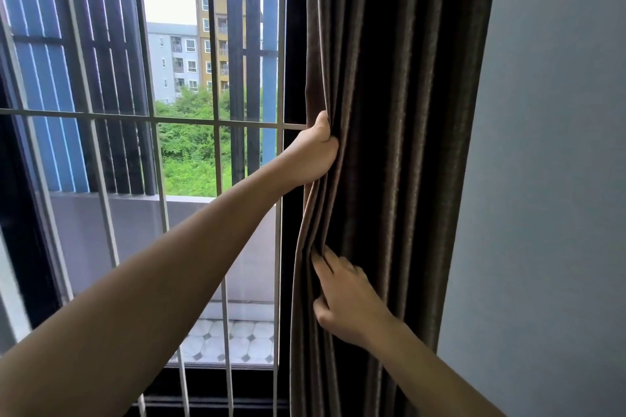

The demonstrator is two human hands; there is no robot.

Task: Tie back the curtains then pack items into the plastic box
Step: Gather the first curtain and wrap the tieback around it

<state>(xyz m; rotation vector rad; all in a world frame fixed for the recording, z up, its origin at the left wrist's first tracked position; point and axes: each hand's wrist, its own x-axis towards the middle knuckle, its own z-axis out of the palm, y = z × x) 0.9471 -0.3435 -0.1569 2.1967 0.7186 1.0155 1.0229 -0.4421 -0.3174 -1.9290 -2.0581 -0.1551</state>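
Observation:
A dark brown curtain (396,112) hangs gathered in folds to the right of the window, next to the wall. My left hand (313,154) is stretched out at mid height and grips the curtain's left edge, bunching the folds. Lower down, my right hand (345,298) has its fingers tucked into the folds at the same edge and holds the cloth. No tie-back and no plastic box are in view.
White metal window bars (216,122) cover the window on the left, with a balcony floor and buildings beyond. A pale grey wall (548,179) fills the right side.

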